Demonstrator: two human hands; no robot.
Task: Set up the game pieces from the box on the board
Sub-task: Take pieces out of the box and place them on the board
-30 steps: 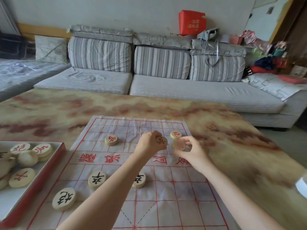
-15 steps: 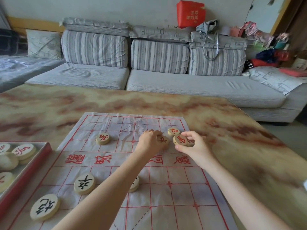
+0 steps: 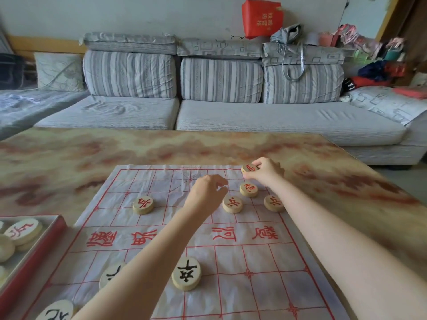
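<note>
The right hand (image 3: 268, 173) pinches the red horse (image 3: 249, 168) in a narrow grip at the board's (image 3: 254, 257) far row, near the right corner. The disc is tilted and seems not yet flat on the paper. The left hand (image 3: 205, 192) hovers over the far half with its fingers curled. I cannot tell whether that grip holds a piece.

The main risk is crowding. The cannon (image 3: 248, 190) sits just beside the horse on the near side, and one soldier (image 3: 274, 203) lies right against the right forearm. If the right wrist drops or pulls straight back, it is likely to nudge either one off its crossing. A second soldier (image 3: 232, 204) lies just beside the left wrist and faces the same danger. A third soldier (image 3: 142, 204) stands well apart and looks safe.

If the horse is let go while tilted, it may roll or land off its point, perhaps off the sheet's far edge onto the bench (image 3: 69, 158).

The board is thin, creased paper. A dragging forearm could pull or ruck it and shift every piece at once. The left forearm crosses low over the near half, close to a black piece (image 3: 186, 276) and partly hiding another, so a careless pull back could sweep them.

Most pieces remain in the box (image 3: 44, 245) at the left, so many such reaches lie ahead.
</note>
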